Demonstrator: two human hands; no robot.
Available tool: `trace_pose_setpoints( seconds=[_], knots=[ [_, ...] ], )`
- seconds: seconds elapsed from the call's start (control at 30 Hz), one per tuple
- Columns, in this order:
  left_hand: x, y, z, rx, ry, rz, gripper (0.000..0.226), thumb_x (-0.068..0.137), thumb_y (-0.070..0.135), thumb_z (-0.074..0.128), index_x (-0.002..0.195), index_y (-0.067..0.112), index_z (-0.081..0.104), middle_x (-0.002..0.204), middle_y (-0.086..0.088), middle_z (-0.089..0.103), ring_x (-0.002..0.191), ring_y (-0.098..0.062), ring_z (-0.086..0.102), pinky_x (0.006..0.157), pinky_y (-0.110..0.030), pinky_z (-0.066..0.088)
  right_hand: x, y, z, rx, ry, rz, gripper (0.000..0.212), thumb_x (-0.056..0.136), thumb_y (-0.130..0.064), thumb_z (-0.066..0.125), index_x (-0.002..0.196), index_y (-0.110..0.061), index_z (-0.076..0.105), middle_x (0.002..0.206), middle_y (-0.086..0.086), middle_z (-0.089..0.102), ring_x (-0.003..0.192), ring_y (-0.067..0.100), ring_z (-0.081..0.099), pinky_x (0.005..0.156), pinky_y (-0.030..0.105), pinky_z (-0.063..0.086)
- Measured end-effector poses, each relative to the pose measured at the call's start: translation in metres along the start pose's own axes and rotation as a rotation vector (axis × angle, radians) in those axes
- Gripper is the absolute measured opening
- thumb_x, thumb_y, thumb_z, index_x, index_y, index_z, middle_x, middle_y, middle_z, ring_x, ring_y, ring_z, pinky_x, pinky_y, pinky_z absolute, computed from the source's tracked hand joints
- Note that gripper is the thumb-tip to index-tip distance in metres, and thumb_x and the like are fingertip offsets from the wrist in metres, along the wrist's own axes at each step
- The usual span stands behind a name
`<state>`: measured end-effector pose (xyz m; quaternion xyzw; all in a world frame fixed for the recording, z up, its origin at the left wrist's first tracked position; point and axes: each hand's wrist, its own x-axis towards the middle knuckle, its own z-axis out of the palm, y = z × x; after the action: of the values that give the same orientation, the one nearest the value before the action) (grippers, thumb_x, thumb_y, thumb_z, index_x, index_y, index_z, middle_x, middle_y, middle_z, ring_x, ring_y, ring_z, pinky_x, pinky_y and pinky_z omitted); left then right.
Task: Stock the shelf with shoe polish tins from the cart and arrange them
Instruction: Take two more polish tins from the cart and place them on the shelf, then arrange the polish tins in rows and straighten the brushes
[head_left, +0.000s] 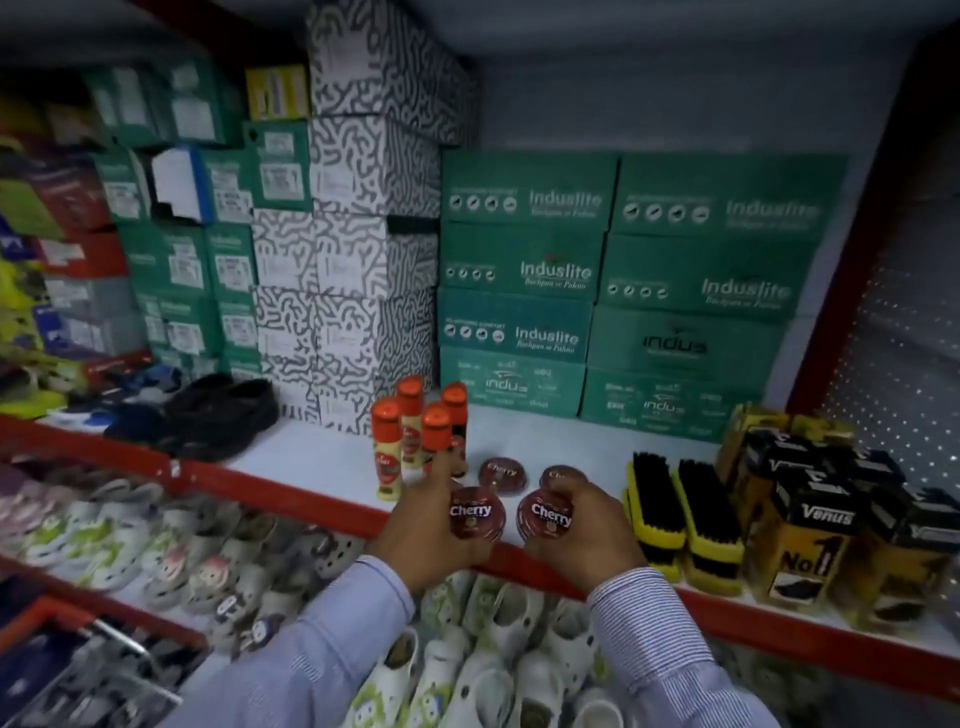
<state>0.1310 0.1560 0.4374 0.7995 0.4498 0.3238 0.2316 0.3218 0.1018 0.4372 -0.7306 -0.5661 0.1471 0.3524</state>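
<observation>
Two round dark-red "Cherry" polish tins sit at the front edge of the white shelf (322, 457). My left hand (423, 525) grips the left tin (477, 512), with its index finger stretched toward the bottles. My right hand (582, 535) grips the right tin (545, 517). Behind them two more Cherry tins lie flat on the shelf, one (501, 474) on the left and one (561, 475) partly hidden by my right fingers.
Several orange-capped polish bottles (410, 436) stand just behind my left hand. Yellow-backed shoe brushes (680, 514) and black-and-yellow Venus boxes (810, 535) fill the shelf on the right. Green Induslite boxes (519, 291) and patterned boxes are stacked at the back. Clogs (171, 556) lie on the lower shelf.
</observation>
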Motion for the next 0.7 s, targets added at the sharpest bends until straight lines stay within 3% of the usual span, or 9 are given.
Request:
trace_pose_setpoints(
  seconds=[0.1,0.2,0.4,0.53,0.63,0.7],
  knots=[
    [0.031,0.007,0.017,0.043,-0.011,-0.029,0.075,0.055,0.028,0.083,0.114,0.022,0.038,0.097,-0.004,0.068,0.084,-0.019,0.066,0.065,-0.027,0.046,0.022,0.005,-0.002,-0.018,0.001,0.045,0.063,0.054,-0.028,0.087,0.112,-0.024,0.062,0.114,0.0,0.07,0.1,0.016,0.067,0.088,0.021,0.05],
    [0.052,0.005,0.035,0.074,-0.051,-0.059,0.072,0.061,0.023,0.085,0.114,0.019,0.037,0.097,0.0,0.064,0.089,-0.022,0.067,0.07,-0.028,0.049,0.033,0.007,0.004,-0.057,-0.044,0.089,0.056,0.063,-0.024,0.083,0.113,-0.02,0.059,0.115,0.005,0.066,0.103,0.02,0.065,0.087,0.021,0.048],
    [0.068,-0.006,0.047,0.149,-0.122,-0.072,0.071,0.069,0.026,0.085,0.119,0.012,0.037,0.096,0.002,0.057,0.097,-0.025,0.067,0.072,-0.024,0.041,0.047,0.017,0.016,-0.075,-0.102,0.106,0.062,0.074,-0.021,0.076,0.129,-0.016,0.05,0.126,0.012,0.059,0.11,0.027,0.061,0.095,0.027,0.048],
    [0.072,-0.01,0.048,0.195,-0.172,-0.073,0.069,0.071,0.027,0.083,0.121,0.013,0.037,0.107,-0.005,0.064,0.101,-0.027,0.066,0.074,-0.024,0.041,0.05,0.023,0.017,-0.068,-0.154,0.133,0.074,0.073,-0.021,0.077,0.139,-0.019,0.043,0.132,0.011,0.057,0.118,0.027,0.059,0.102,0.028,0.046],
    [0.078,-0.012,0.046,0.221,-0.197,-0.013,0.062,0.071,0.026,0.082,0.121,0.014,0.048,0.114,-0.003,0.067,0.105,-0.022,0.066,0.08,-0.02,0.045,0.054,0.028,0.016,-0.089,-0.14,0.122,0.075,0.066,-0.029,0.077,0.135,-0.024,0.049,0.13,0.007,0.062,0.116,0.025,0.062,0.102,0.031,0.049],
    [0.087,-0.013,0.047,0.201,-0.18,0.05,0.048,0.072,0.022,0.079,0.116,0.018,0.062,0.114,0.001,0.069,0.105,-0.019,0.067,0.087,-0.021,0.051,0.062,0.03,0.013,-0.095,-0.093,0.087,0.063,0.065,-0.031,0.076,0.125,-0.025,0.06,0.124,0.003,0.068,0.112,0.022,0.065,0.099,0.03,0.051]
  ],
)
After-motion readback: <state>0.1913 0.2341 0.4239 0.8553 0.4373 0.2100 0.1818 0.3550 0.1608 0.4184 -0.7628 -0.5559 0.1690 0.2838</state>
